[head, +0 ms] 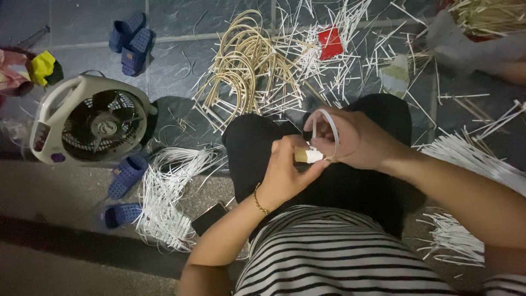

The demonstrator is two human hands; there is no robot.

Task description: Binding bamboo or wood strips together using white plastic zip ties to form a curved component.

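Over the lap, left hand (285, 172) pinches a short tan cane piece wrapped in white strip (308, 156) — right hand (353, 140) closed on the thin white plastic strip (327, 126), looped above. White box fan (87, 119) on grey floor (71, 192) beside.

The left hand (286, 170) and right hand (353, 141) meet above the lap, touching, with a strip (327, 127) looped over the right hand's fingers (323, 143). A phone (209, 217) lies on the floor (66, 192) just left of the left forearm, beside a heap of strips (167, 192). Farther left stands a fan (90, 119), with sandals (125, 175) near it. Bent canes (244, 68) lie ahead of the knees, and more strips (476, 156) lie to the right.
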